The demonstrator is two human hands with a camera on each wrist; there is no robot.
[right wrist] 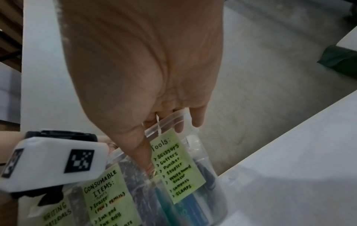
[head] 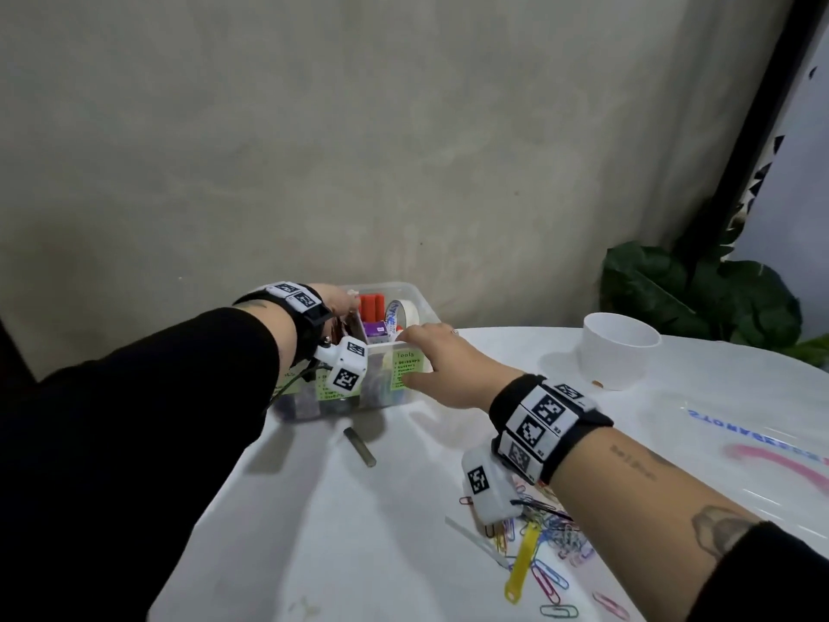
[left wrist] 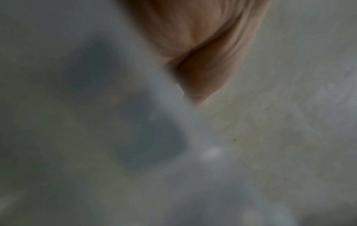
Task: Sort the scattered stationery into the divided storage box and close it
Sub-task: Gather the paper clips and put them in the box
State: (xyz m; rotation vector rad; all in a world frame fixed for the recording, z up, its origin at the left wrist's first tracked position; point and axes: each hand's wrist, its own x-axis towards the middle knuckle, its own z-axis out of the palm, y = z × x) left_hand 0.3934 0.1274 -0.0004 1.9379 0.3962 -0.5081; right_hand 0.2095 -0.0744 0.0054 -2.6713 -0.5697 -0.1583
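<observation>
The clear divided storage box (head: pixel 421 303) stands at the table's far edge, with green labels (head: pixel 406 370) on its front wall. Orange markers (head: pixel 372 307) and a tape roll (head: pixel 403 312) stand inside. My right hand (head: pixel 430 352) grips the front right rim; in the right wrist view its thumb (right wrist: pixel 142 152) lies on the outer wall of the box (right wrist: pixel 212 168) beside the "Tools" label (right wrist: pixel 173 165). My left hand (head: pixel 338 298) holds the left rear rim; the left wrist view is blurred and shows only the left hand (left wrist: pixel 197 61) against plastic. Coloured paper clips (head: pixel 551 536), a yellow tag (head: pixel 520 563) and a grey staple strip (head: pixel 359 446) lie on the table.
A white bowl (head: pixel 619 352) stands right of the box. A clear plastic piece with blue lettering (head: pixel 740 424), perhaps the lid, lies at the far right. A plant (head: pixel 700 298) is behind the table, and a wall is close behind the box.
</observation>
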